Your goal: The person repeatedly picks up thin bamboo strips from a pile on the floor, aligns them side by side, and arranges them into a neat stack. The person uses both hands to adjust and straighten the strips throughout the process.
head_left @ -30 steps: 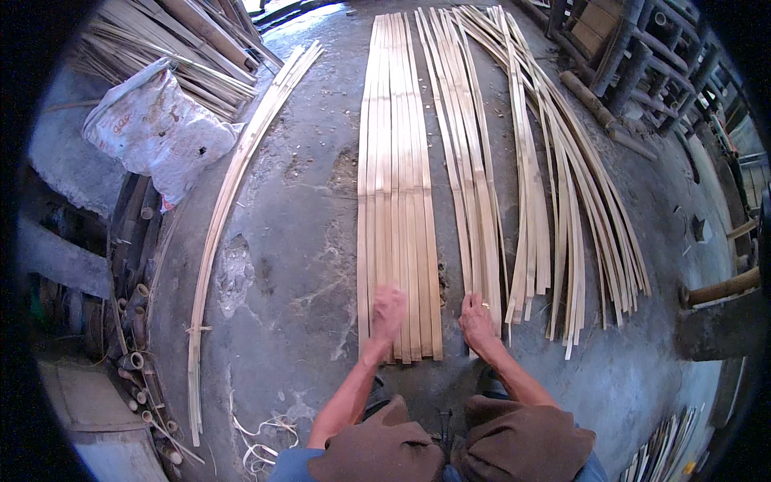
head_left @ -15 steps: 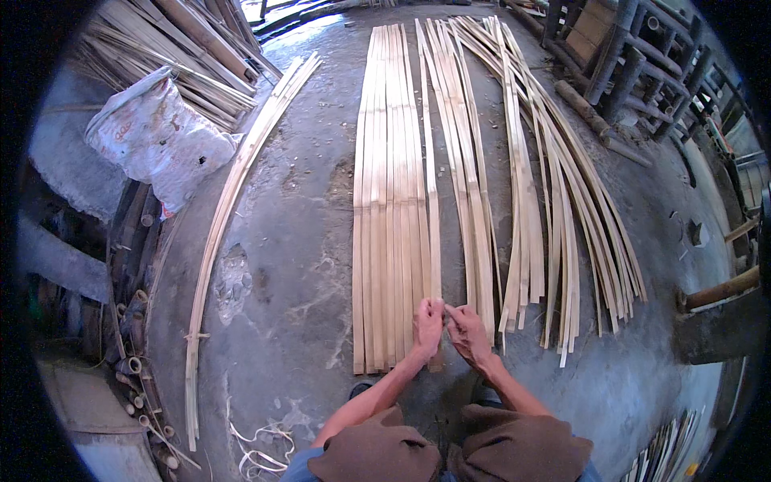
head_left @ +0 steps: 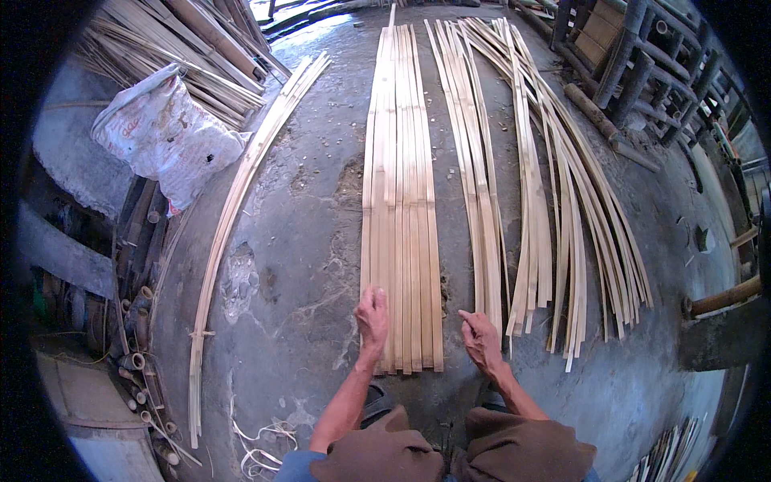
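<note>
A row of long flat bamboo strips (head_left: 408, 241) lies side by side on the floor in front of me. My left hand (head_left: 372, 325) is closed at the near left edge of this row, around the end of one bamboo strip (head_left: 391, 161). That strip lies over the row, and its far tip sticks out beyond the others. My right hand (head_left: 483, 341) hovers past the row's right side, beside the near ends of a looser group of strips (head_left: 482, 225). Its forefinger points out while the other fingers are loosely bent; nothing shows in it.
More strips (head_left: 602, 217) fan out at the right. A tied bundle (head_left: 221, 225) curves along the left, near a white sack (head_left: 173, 132). Bamboo tubes (head_left: 136, 361) stack at the lower left; a dark bamboo frame (head_left: 634, 72) stands far right. Thin shavings (head_left: 261, 442) lie near me.
My left hand has moved left across the row with a strip, from its right edge to its left edge. My right hand has come away from the left one, slightly right and nearer.
</note>
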Action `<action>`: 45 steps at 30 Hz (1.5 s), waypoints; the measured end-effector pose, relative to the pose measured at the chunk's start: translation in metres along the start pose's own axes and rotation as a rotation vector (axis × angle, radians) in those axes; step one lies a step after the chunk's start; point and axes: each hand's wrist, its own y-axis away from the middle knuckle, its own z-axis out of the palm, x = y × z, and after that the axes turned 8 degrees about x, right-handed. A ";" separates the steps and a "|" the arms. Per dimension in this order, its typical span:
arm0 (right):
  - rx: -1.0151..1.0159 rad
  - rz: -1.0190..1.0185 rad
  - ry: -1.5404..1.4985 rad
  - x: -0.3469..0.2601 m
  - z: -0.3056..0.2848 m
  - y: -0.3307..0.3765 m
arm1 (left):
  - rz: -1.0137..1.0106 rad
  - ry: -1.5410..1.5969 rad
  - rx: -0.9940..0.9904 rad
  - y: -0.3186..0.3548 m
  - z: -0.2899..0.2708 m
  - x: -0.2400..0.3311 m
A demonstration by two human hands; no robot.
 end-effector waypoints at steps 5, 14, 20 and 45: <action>-0.046 0.023 0.026 0.007 0.004 0.004 | 0.131 0.033 0.101 -0.029 -0.013 -0.047; -0.021 0.020 0.035 0.015 0.008 0.008 | -0.053 -0.237 -0.103 -0.013 -0.043 -0.062; 0.057 -0.121 0.369 0.022 0.003 -0.003 | -0.006 -0.331 -0.133 -0.006 -0.035 -0.084; 0.126 0.077 0.787 0.059 -0.035 -0.008 | 0.324 -0.182 -0.130 0.040 0.016 -0.008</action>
